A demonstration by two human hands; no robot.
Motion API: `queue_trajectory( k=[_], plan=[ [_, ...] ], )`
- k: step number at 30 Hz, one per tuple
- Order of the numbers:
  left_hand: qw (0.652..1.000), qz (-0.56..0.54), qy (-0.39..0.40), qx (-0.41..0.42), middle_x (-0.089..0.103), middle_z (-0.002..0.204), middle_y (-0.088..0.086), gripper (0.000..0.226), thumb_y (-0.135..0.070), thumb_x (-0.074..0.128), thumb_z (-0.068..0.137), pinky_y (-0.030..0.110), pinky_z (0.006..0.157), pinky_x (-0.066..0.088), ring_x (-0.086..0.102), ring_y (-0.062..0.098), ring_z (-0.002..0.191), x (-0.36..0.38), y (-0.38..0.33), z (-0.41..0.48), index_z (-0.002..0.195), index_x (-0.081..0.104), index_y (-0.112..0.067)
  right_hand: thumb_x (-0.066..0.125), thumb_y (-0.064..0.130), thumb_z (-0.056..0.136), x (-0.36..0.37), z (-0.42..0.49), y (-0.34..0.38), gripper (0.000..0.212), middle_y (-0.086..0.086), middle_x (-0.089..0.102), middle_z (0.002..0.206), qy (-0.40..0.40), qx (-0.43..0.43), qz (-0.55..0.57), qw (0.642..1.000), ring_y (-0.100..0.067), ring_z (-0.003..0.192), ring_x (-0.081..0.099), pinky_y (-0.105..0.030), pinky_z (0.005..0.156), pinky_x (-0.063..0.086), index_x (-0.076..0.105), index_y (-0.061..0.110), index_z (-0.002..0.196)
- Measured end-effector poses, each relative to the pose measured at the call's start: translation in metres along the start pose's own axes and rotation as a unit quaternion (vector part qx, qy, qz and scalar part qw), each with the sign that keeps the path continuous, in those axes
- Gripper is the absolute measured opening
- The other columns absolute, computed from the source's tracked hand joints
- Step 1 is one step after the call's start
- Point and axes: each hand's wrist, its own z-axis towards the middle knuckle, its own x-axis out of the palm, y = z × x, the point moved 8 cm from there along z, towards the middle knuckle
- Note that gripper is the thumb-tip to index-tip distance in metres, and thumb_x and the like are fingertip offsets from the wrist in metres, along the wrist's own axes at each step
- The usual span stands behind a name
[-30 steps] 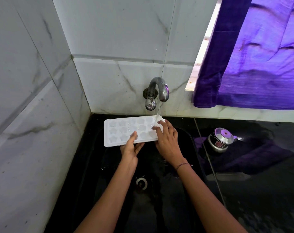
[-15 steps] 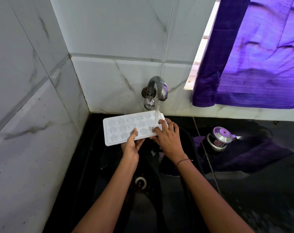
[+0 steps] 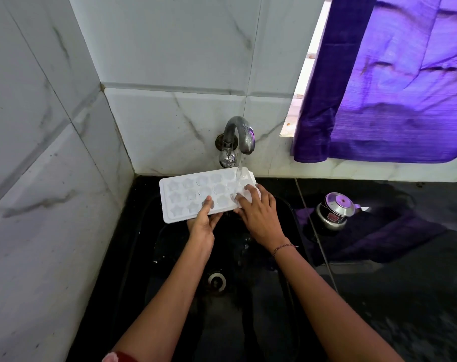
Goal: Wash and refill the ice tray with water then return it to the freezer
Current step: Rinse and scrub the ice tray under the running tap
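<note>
A white ice tray (image 3: 188, 197) with star and flower moulds is held level over the black sink (image 3: 149, 257), under the metal tap (image 3: 239, 138). A thin stream of water (image 3: 239, 173) falls onto the tray's right end. My left hand (image 3: 203, 220) grips the tray's near edge, thumb on top. My right hand (image 3: 258, 215) lies over the tray's right end, fingers spread on the wet moulds.
Marble-tiled walls close the sink on the left and behind. The drain (image 3: 217, 280) sits in the sink bottom. A small steel pot (image 3: 335, 210) stands on the black counter to the right. A purple curtain (image 3: 394, 82) hangs at the window above it.
My right hand has shifted slightly across the tray's right end under the running water. My left hand keeps its hold, and the tray stays below the tap.
</note>
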Motion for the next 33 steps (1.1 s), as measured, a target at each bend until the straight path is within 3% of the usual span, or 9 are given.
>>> queue_trajectory(
  k=[3,7,13,15,17,22,27,33],
  plan=[
    [1.000,0.015,-0.001,0.013,0.067,0.099,0.004,0.041,-0.003,0.072,0.078,0.031,0.065,0.060,0.067,0.015,0.082,-0.004,-0.003,-0.003,0.116,0.058,-0.005,0.034,0.035,0.093,0.001,-0.005,-0.001,0.035,-0.014,0.044,0.137,0.035,0.012,0.036,0.999,-0.040,0.130,0.037,-0.053,0.099,0.038,0.053,0.027,0.122],
    [0.997,0.058,0.017,0.044,0.067,0.105,0.008,0.037,-0.004,0.072,0.078,0.027,0.060,0.059,0.067,0.021,0.088,-0.006,-0.007,-0.017,0.112,0.060,-0.008,0.049,0.025,0.094,0.002,-0.014,0.001,0.030,-0.013,0.035,0.143,0.088,-0.009,0.066,0.994,-0.037,0.137,0.022,-0.050,0.107,0.029,0.051,0.029,0.124],
    [0.986,0.125,0.019,0.108,0.067,0.113,0.004,0.050,-0.007,0.078,0.074,0.036,0.079,0.058,0.066,0.021,0.101,-0.016,-0.016,-0.027,0.120,0.059,-0.011,0.057,0.019,0.087,-0.004,-0.030,0.021,0.029,-0.012,0.046,0.134,0.087,0.005,0.044,0.995,-0.032,0.128,0.040,-0.046,0.096,0.044,0.052,0.019,0.116],
    [0.979,0.160,-0.004,0.128,0.067,0.114,0.003,0.052,-0.012,0.081,0.071,0.041,0.089,0.054,0.065,0.020,0.103,-0.023,-0.019,-0.029,0.118,0.061,-0.013,0.055,0.019,0.087,-0.003,-0.035,0.026,0.031,-0.010,0.046,0.137,0.099,0.005,0.036,0.994,-0.031,0.128,0.041,-0.044,0.096,0.043,0.053,0.017,0.118],
    [0.969,0.193,-0.028,0.153,0.067,0.115,0.004,0.050,-0.014,0.082,0.070,0.037,0.093,0.052,0.064,0.016,0.101,-0.027,-0.022,-0.035,0.116,0.062,-0.012,0.055,0.019,0.087,-0.004,-0.040,0.026,0.033,-0.010,0.044,0.140,0.106,0.000,0.013,0.994,-0.030,0.130,0.039,-0.044,0.098,0.040,0.054,0.015,0.120],
    [0.934,0.286,-0.066,0.205,0.064,0.120,0.010,0.053,-0.016,0.080,0.073,0.024,0.088,0.045,0.061,0.022,0.111,-0.028,-0.024,-0.053,0.120,0.060,-0.004,0.044,0.026,0.094,-0.003,-0.045,0.012,0.047,-0.008,0.023,0.152,0.158,0.003,-0.016,0.987,-0.029,0.141,0.017,-0.050,0.111,0.020,0.037,0.012,0.139],
    [0.901,0.351,-0.082,0.239,0.065,0.117,0.014,0.049,-0.020,0.080,0.074,0.022,0.083,0.043,0.061,0.027,0.110,-0.024,-0.023,-0.064,0.115,0.063,0.000,0.046,0.023,0.092,-0.011,-0.039,0.005,0.056,-0.008,0.020,0.152,0.158,0.016,-0.005,0.987,-0.030,0.141,0.016,-0.052,0.112,0.017,0.029,0.014,0.144],
    [0.926,0.300,-0.107,0.204,0.066,0.115,0.015,0.045,-0.016,0.079,0.074,0.028,0.086,0.048,0.063,0.028,0.106,-0.034,-0.012,-0.068,0.114,0.063,-0.001,0.046,0.015,0.092,-0.020,-0.025,0.009,0.053,-0.010,0.024,0.150,0.148,0.019,0.023,0.989,-0.032,0.135,0.025,-0.051,0.110,0.020,0.033,0.018,0.143]
  ],
)
